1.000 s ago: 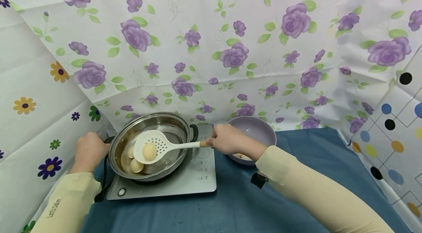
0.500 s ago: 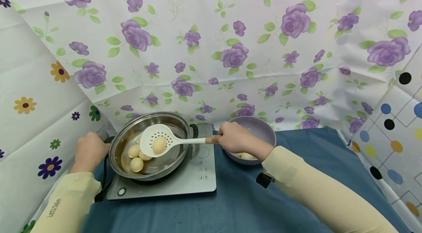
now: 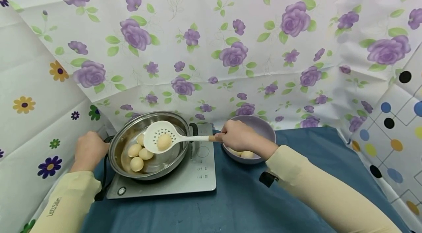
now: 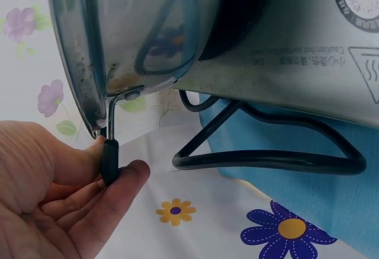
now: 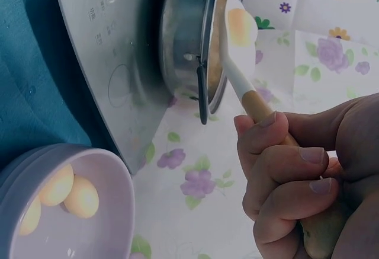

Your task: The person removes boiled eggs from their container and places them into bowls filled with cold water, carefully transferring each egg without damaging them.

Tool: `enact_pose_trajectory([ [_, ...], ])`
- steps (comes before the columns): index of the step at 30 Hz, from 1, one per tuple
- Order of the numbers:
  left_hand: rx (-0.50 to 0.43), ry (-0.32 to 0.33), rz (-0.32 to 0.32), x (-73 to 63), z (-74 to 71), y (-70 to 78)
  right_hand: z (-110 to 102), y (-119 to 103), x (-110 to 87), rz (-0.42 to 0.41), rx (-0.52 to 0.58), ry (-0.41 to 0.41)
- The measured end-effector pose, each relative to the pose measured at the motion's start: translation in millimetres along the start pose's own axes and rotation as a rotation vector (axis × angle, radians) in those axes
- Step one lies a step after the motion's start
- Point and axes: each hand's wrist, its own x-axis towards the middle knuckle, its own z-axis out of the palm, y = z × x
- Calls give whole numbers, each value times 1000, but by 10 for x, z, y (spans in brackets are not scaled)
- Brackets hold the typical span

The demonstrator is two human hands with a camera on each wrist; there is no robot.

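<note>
My right hand (image 3: 238, 136) grips the wooden handle of a white slotted spoon (image 3: 161, 130). One pale egg (image 3: 164, 141) rests in the spoon's bowl, which is above the steel pot (image 3: 153, 175). Several more eggs (image 3: 134, 150) lie inside the pot. At the pot's left side, my left hand (image 3: 89, 150) holds the black side handle (image 4: 110, 161); thumb and fingers pinch it in the left wrist view. In the right wrist view a purple bowl (image 5: 112, 163) with a few eggs (image 5: 81, 197) stands below the right hand.
The pot stands on a flat silver induction cooker (image 3: 197, 180). A black cable (image 4: 266, 161) loops off the cooker's left side. Blue cloth (image 3: 230, 207) covers the table, and flowered sheeting (image 3: 211, 42) hangs behind and at the sides.
The right hand has moved the spoon right and slightly up over the pot, the egg still in it. More eggs in the pot now show. The left hand stays on the handle.
</note>
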Motion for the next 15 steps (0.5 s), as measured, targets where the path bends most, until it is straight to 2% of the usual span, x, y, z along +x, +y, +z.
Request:
enact_pose_trajectory([
  [6,3,-2,-2,4,5,-8,-67,80,-53,-15,29,2],
  [15,-9,-7,-43,-4,-15,31,-213,233,-121,25,34,34],
])
